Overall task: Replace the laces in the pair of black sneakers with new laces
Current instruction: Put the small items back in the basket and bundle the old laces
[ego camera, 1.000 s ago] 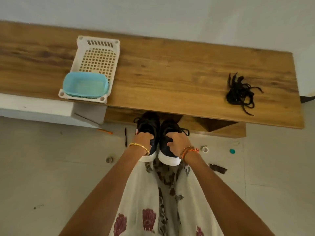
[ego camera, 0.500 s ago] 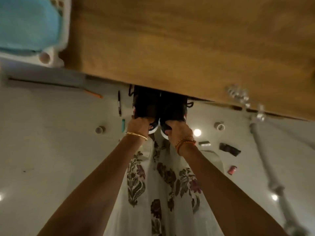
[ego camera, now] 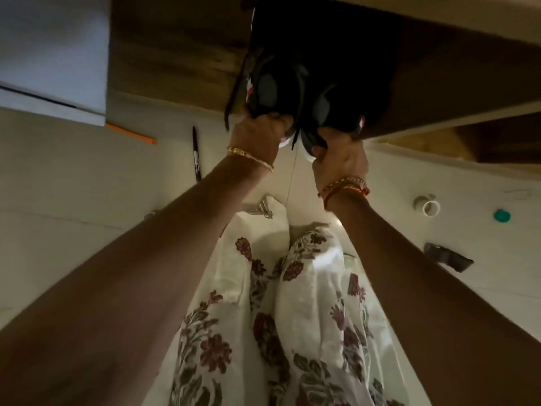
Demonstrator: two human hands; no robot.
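While the left hand (ego camera: 259, 131) grips the heel of the left sneaker (ego camera: 268, 89), the right hand (ego camera: 339, 161) grips the right sneaker (ego camera: 330, 104), both low under the bench (ego camera: 175, 54). Old black laces seem in place, so relacing looks unstarted.

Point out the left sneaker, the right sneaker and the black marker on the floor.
left sneaker (ego camera: 265, 89): head view, heel opening.
right sneaker (ego camera: 325, 108): head view, heel opening.
black marker (ego camera: 196, 155): head view, mid-barrel.
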